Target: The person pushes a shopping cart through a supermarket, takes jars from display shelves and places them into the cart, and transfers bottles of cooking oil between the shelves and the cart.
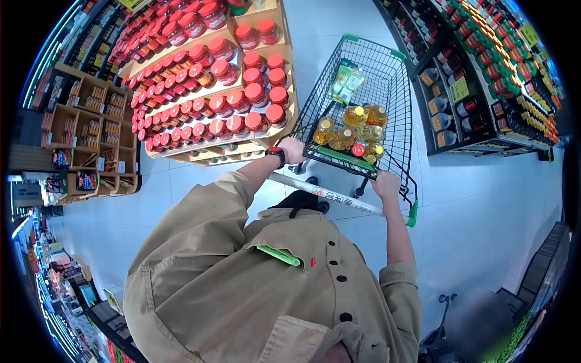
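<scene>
I judge the step in hand to be steering a black wire-mesh shopping cart with green plastic corners, which sits at one o'clock from the wearer's chest. At twelve, the left hand, with a red-and-black watch on its wrist, has its fingers curled over the cart's near edge. On my side of the basket runs a white handle bar with red and dark lettering. Inside, a green-and-white plastic packet lies towards the far end, and clear bottles of golden liquid with yellow and red caps cluster at the near end. At two, the right hand is also curled closed on the frame; the exact bars under both sets of fingers are hidden from me.

A forward push would, I think, call for even pressure and care on the left.

Around me, a brown wooden pigeonhole rack stands at ten. At eleven, a tiered wooden stand of red-lidded glass jars rises just beside the cart, the closest obstacle. Dark-framed shelving stacked with bottles borders two o'clock.
</scene>
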Action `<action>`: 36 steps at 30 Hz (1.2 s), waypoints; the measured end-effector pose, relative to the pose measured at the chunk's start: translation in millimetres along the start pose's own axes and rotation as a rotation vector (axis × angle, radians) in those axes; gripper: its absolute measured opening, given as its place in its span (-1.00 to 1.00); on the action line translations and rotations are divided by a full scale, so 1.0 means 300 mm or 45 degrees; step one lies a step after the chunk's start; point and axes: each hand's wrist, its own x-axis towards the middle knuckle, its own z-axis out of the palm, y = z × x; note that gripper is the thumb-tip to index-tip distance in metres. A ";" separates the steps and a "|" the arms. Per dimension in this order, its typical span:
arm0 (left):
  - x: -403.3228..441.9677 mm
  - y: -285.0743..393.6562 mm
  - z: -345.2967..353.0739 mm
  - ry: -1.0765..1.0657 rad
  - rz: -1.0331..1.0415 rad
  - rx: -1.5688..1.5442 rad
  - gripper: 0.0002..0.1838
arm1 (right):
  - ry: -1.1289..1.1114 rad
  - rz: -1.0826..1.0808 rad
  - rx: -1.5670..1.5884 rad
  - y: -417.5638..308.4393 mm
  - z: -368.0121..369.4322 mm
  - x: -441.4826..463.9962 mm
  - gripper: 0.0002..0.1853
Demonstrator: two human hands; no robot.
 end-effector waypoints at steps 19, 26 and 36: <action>0.201 -0.034 -0.135 0.023 -0.132 -0.227 -0.49 | 0.000 -0.158 -0.010 0.111 -0.118 0.388 -0.76; 0.299 -0.058 -0.198 0.072 -0.122 -0.272 -0.48 | 0.034 -0.205 -0.027 0.160 -0.135 0.555 -0.78; 0.393 -0.072 -0.318 0.023 -0.178 -0.290 -0.55 | -0.050 -0.211 -0.059 0.208 -0.166 0.749 -0.72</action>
